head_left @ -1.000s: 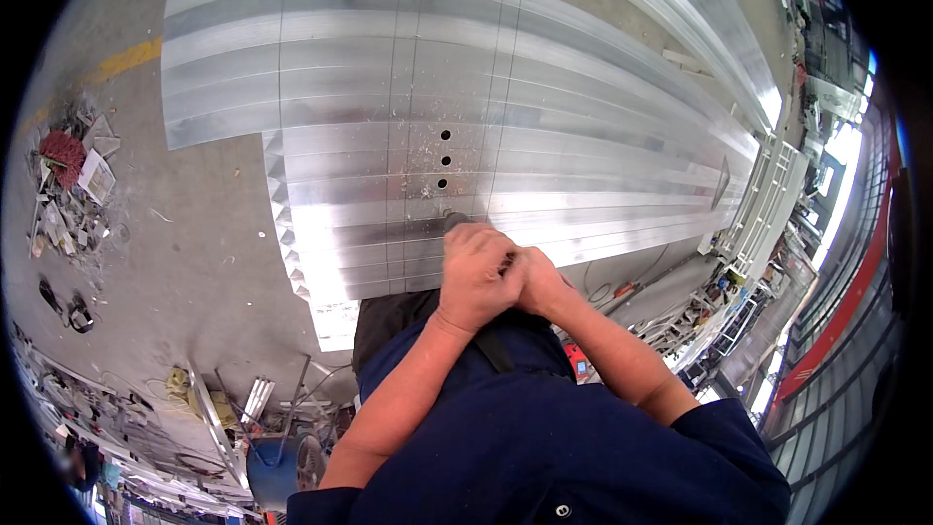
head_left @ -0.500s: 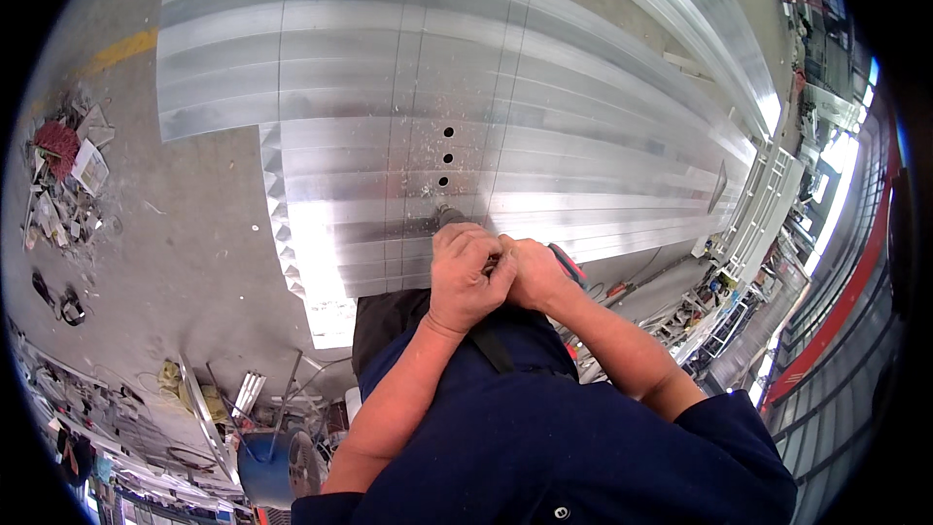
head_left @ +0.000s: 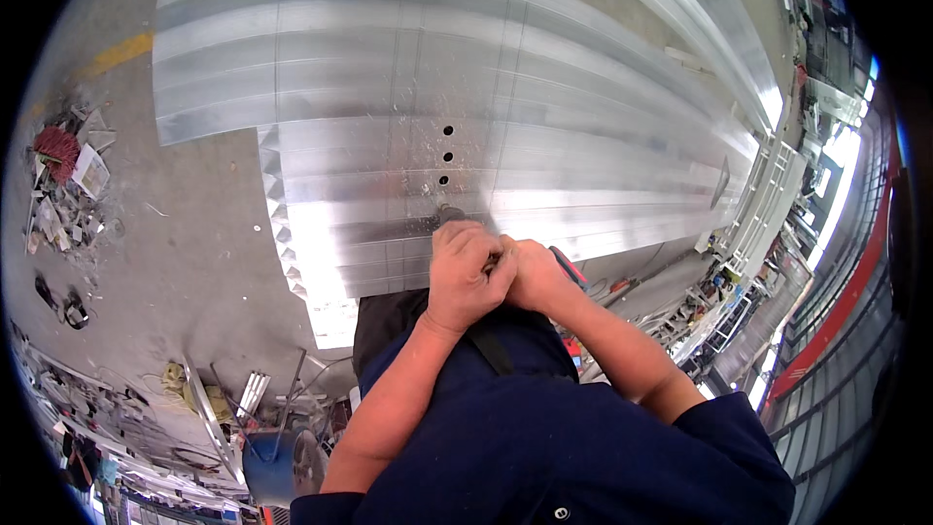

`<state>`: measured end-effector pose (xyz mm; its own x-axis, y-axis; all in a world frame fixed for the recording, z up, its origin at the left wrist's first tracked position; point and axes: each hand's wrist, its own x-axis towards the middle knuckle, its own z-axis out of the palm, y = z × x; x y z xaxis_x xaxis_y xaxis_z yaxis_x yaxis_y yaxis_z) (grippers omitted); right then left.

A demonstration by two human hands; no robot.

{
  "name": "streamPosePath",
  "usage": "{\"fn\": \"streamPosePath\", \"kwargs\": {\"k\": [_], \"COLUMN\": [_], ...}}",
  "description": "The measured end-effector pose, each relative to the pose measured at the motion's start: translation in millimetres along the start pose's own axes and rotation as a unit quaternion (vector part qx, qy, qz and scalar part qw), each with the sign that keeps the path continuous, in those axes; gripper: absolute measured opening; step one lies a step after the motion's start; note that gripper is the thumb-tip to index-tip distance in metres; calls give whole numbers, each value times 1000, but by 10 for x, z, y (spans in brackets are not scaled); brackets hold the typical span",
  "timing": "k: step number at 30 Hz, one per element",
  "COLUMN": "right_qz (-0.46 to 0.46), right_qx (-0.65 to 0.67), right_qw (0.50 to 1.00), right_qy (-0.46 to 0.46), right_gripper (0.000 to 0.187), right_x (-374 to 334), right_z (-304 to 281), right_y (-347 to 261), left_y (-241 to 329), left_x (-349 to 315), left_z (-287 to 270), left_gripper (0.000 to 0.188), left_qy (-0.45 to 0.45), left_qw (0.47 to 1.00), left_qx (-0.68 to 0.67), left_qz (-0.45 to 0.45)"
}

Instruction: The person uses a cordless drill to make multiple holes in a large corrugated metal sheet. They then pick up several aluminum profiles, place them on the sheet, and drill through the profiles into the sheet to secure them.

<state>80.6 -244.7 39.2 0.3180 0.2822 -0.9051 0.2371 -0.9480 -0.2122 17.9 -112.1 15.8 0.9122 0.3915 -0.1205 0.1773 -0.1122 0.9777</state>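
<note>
Both hands are closed around a power drill [head_left: 452, 215], whose dark front end points at the aluminium profiles [head_left: 340, 151]. My left hand [head_left: 468, 267] wraps the drill just behind its front end. Pressed close beside it, my right hand [head_left: 533, 272] grips the rear part, and a black and red piece [head_left: 569, 267] of the tool sticks out past it. Most of the drill's body is hidden by my fingers. Ahead of the tip, three round holes run in a line, among them the nearest hole [head_left: 443, 180]. Bright metal chips [head_left: 442, 107] are scattered around them.
More long profiles [head_left: 719, 49] lie at the far right. A scrap heap [head_left: 68, 180] sits on the concrete floor [head_left: 185, 233] at left. A blue drum-shaped object [head_left: 272, 467] stands at lower left, and a white rack [head_left: 768, 194] is at right.
Hands and drill keep almost the same place on the profiles. The view has shifted very slightly; no other clear difference shows.
</note>
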Motion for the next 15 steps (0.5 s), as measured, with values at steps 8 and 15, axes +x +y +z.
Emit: {"fn": "streamPosePath", "kwargs": {"k": [8, 15], "right_qz": [10, -35], "right_qx": [9, 12], "right_qw": [1000, 999], "right_qy": [7, 34], "right_gripper": [36, 34], "right_x": [-10, 12], "right_z": [4, 123], "right_y": [-41, 146], "left_y": [10, 26], "left_x": [-23, -40], "left_z": [-2, 64], "left_gripper": [16, 19], "left_qy": [-3, 7], "left_qw": [1000, 999], "left_qx": [-21, -16], "left_qz": [1, 27]}}
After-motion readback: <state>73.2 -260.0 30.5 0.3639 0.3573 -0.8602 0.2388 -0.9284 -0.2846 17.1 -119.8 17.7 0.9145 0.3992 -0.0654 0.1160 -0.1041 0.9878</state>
